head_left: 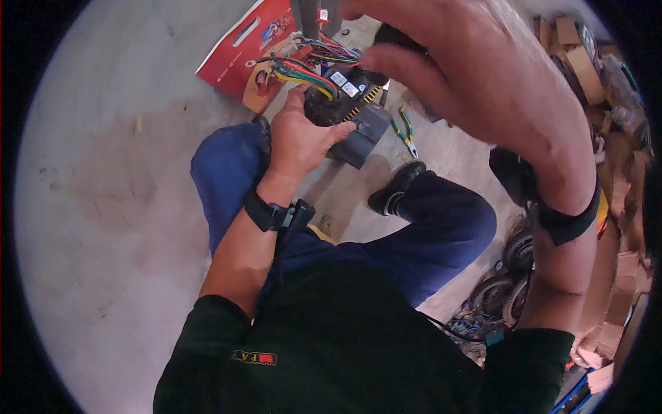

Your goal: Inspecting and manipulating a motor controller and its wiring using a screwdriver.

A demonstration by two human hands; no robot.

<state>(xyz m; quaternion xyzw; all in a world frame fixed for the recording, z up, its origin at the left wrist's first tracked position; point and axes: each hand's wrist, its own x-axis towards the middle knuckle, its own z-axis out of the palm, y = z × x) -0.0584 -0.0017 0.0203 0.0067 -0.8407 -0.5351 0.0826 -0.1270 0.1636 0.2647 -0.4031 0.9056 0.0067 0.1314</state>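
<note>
Controller, black and boxy (pixel 341 102), gripped by my left hand (pixel 296 131); right hand (pixel 431 72), can't tell! I'd keep multicoloured thin wires (pixel 303 74) slack toward ten o'clock.

Your right hand (pixel 483 79) is cut off by the upper edge toward 1 o'clock; it mostly hides a black item (pixel 397 37), whose kind cannot be determined.

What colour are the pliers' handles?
The handles are green and yellow, best seen in the head view.
</note>
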